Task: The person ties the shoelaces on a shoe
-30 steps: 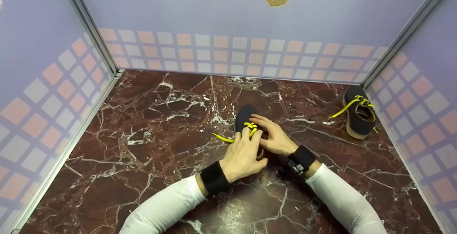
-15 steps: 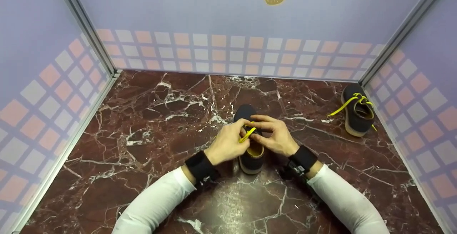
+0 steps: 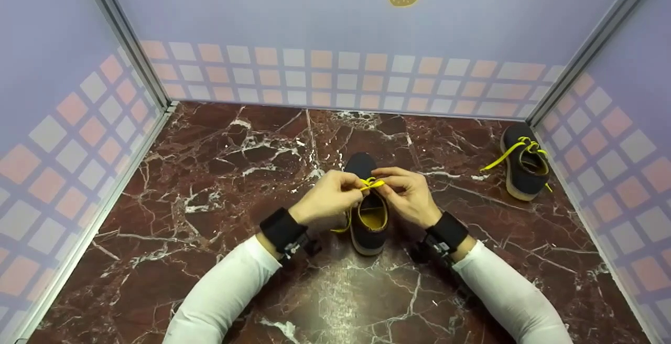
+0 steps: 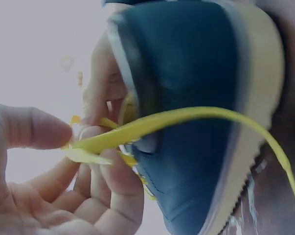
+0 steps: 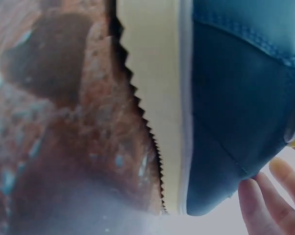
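Note:
A dark shoe (image 3: pixel 368 239) with a pale sole stands on the floor, toe pointing away from me. My left hand (image 3: pixel 327 196), at its left side, pinches the yellow shoelace (image 3: pixel 371 183) between thumb and fingers. From the right, my right hand (image 3: pixel 411 194) pinches the same lace close to the knot, over the tongue. In the left wrist view, a long end of the lace (image 4: pixel 162 119) trails from the left fingers across the shoe's side (image 4: pixel 196 58). Fingertips (image 5: pixel 252 193) of the right hand lie against the shoe's front (image 5: pixel 220 166) in the right wrist view.
Another dark shoe (image 3: pixel 526 181) with a tied yellow lace stands at the right, near the side panel. Purple panels (image 3: pixel 314 24) with printed squares enclose the red-brown marbled floor (image 3: pixel 251 186) at the back and both sides.
My left hand has turned and drawn back to the left, taking hold of the lace, and more of the shoe's opening shows. The right hand has shifted slightly and now pinches the lace.

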Demonstrator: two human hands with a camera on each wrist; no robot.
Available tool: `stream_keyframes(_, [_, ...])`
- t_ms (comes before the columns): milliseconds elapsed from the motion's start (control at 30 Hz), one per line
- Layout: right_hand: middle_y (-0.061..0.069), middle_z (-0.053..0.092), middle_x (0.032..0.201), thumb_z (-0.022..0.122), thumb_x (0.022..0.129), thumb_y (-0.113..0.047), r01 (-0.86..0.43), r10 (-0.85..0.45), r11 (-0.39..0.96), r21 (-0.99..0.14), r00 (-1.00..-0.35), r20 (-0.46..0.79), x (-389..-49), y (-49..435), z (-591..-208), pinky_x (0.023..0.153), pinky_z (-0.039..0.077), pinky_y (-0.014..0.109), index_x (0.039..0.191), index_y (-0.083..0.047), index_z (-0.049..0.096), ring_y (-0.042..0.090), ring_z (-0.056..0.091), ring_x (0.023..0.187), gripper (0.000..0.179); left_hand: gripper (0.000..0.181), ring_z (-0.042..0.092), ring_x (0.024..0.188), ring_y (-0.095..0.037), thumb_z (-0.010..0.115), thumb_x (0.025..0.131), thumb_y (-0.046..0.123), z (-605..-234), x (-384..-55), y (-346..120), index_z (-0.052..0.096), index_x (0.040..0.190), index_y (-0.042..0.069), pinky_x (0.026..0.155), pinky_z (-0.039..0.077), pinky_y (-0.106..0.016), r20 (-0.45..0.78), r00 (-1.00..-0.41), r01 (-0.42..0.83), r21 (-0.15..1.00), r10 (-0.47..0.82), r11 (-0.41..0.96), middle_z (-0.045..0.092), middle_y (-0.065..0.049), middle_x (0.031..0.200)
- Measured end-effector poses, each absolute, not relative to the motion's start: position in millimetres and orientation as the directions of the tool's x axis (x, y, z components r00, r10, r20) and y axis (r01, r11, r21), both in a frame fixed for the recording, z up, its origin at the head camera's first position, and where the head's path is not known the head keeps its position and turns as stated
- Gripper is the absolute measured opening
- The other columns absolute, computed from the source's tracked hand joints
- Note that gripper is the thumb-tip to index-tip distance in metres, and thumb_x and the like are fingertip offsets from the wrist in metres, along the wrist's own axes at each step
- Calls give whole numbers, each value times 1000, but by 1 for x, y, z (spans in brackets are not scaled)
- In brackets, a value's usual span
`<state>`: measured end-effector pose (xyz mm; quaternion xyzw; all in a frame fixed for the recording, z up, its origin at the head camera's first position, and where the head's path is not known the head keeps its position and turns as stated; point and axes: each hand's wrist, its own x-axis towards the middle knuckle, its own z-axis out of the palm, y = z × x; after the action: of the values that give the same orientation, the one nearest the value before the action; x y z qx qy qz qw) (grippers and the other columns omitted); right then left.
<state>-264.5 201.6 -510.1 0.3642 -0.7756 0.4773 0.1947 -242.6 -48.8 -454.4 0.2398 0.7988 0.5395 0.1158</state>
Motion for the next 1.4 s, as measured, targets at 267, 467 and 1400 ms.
stream_keyframes(267, [21, 84, 122, 74, 100, 7, -740, -372, 259, -621, -669, 643, -264, 205, -496, 78, 56, 12, 105, -4, 88, 19, 80, 97, 19, 42, 70, 76, -5, 56, 92, -6, -443, -250, -51, 78, 127, -11, 68, 60, -20, 113, -844, 190, 977, 525, 96, 79, -37, 114])
stream_keyframes(467, [25, 83, 116, 66, 112, -40, -740, -366, 193, -645, -664, 652, -264, 205, -479, 85, 60, 17, 101, 2, 85, 22, 80, 99, 47, 31, 76, 83, -7, 68, 97, -2, -440, -252, -51, 81, 124, -9, 79, 68, -29, 163, -851, 253, 960, 499, 117, 83, -29, 116])
stream_keyframes(1400, [20, 84, 102, 76, 102, 2, -825, -300, 167, -540, -564, 769, -263, 202, -432, 77, 61, 15, 98, -2, 88, 6, 78, 88, 13, 24, 67, 54, -6, 77, 107, 15, -418, -283, -14, 82, 89, 1, 54, 52, -20, 299, -943, 303, 953, 147, 8, 69, 12, 58])
